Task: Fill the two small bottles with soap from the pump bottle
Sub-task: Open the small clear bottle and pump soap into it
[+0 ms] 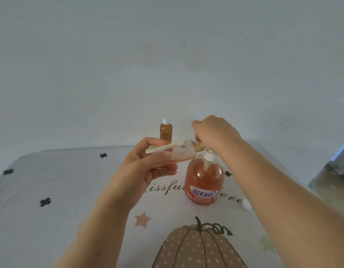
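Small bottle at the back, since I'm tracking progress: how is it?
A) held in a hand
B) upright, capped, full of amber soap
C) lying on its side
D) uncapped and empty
B: the rear small bottle stands upright, white cap on, amber to the neck.

The person's two arms are showing in the head view, both of them bare; the left hand [148, 163] is showing uncovered, its skin looking smooth and its fingers looking slim; the left forearm [101, 221] is showing bare as far as the bottom edge, looking narrow at the wrist and broader toward the camera; the right hand [215, 132] is likewise showing bare, its knuckles appearing as soft rounded bumps across the back; the right forearm [283, 192] is showing bare as far as the right edge, looking wide and slightly blurred near the lens
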A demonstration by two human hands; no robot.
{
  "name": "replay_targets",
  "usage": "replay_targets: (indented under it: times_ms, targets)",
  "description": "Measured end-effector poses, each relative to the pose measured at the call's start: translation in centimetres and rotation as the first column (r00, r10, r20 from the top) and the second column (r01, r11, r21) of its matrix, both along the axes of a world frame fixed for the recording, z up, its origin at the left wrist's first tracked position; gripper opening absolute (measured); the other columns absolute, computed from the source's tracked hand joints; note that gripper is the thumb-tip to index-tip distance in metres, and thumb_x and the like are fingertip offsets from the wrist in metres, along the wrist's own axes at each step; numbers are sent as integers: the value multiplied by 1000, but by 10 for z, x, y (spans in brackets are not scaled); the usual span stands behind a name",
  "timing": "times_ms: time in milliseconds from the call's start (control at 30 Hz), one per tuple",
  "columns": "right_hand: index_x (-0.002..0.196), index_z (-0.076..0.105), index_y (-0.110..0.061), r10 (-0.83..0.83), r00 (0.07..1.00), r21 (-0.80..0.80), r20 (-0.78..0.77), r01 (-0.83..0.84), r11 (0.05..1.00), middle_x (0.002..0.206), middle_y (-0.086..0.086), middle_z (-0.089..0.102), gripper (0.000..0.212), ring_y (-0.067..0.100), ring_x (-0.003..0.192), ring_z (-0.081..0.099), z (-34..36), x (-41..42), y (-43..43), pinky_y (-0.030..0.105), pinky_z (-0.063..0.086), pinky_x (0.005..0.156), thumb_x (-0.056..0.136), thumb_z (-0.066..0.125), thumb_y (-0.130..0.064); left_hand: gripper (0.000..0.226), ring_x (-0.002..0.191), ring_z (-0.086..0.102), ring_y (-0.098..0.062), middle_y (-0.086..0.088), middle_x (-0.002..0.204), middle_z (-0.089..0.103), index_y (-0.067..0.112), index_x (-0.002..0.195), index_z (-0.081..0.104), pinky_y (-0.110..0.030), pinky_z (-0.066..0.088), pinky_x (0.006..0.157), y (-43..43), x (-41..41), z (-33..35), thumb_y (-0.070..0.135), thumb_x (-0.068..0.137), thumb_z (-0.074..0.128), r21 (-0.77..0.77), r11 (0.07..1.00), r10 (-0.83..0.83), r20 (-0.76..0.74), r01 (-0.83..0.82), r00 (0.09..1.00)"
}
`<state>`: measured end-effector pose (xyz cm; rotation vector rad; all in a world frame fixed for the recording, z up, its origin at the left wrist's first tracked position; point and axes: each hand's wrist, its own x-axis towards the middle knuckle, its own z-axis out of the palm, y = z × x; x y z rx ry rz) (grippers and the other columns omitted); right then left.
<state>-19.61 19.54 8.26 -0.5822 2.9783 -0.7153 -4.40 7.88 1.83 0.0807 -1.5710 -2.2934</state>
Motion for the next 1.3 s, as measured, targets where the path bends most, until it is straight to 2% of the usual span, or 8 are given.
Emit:
replay_targets:
  times_ms: [200, 367, 533, 667, 833, 1000, 1300]
  targets:
    - [95, 72, -12, -1, 1000, -3, 21, 1, 1000, 79, 5, 68, 38, 24, 71, 61, -1, 0, -1, 31, 38, 61, 97, 40, -32, 17, 73, 67, -29, -16, 91, 68, 15, 87, 65, -34, 59, 69, -2, 0, -2, 6, 74, 68, 3, 1000, -21, 0, 21, 1000]
    - [95, 71, -12, 22, 999, -19, -37, -22, 1000, 85, 5, 71, 37, 24, 74, 62, 8, 1, 2, 30, 39, 62, 97, 40, -34, 25, 72, 67, -27, -14, 92, 69, 11, 95, 63, -32, 59, 70, 0, -2, -1, 2, 72, 69, 23, 999, -48, -4, 48, 999]
    - [93, 69, -11, 42, 994, 42, -97, -38, 998, 89, 4, 72, 39, 25, 76, 62, 14, 2, 1, 29, 38, 62, 99, 40, -35, 33, 73, 68, -26, -15, 92, 69, 7, 102, 64, -32, 59, 71, 3, 0, 1, 0, 70, 71, 48, 997, -54, 1, 54, 999]
    - [95, 72, -11, 33, 998, 28, -47, -31, 999, 86, 4, 71, 41, 22, 70, 60, 14, 1, 0, 29, 40, 62, 99, 39, -35, 30, 74, 69, -26, -14, 93, 71, 7, 99, 66, -32, 60, 71, 3, 0, 3, 1, 70, 71, 36, 998, -57, 5, 57, 998]
    - [96, 72, -13, 8, 1000, 17, -24, -8, 1000, 87, 4, 70, 41, 24, 76, 62, 7, -2, 1, 30, 38, 62, 99, 39, -37, 23, 73, 68, -25, -12, 93, 71, 12, 91, 71, -32, 59, 72, 2, -1, 1, 1, 71, 71, 11, 998, -60, 7, 60, 998]
    - [96, 72, -13, -4, 1000, 13, 1, 4, 1000, 87, 5, 70, 39, 24, 76, 61, 0, -1, -1, 30, 36, 59, 97, 40, -36, 23, 72, 68, -24, -12, 94, 70, 11, 92, 70, -32, 59, 71, -1, -2, -4, 1, 72, 70, 13, 998, -59, 29, 59, 998]
    - [96, 72, -13, 13, 1000, -5, -4, -13, 1000, 87, 4, 70, 35, 24, 75, 62, 8, 2, 1, 30, 40, 63, 95, 43, -33, 24, 74, 68, -24, -12, 99, 71, 10, 95, 69, -32, 59, 72, 3, -1, -2, 2, 72, 70, 12, 998, -54, 8, 54, 999]
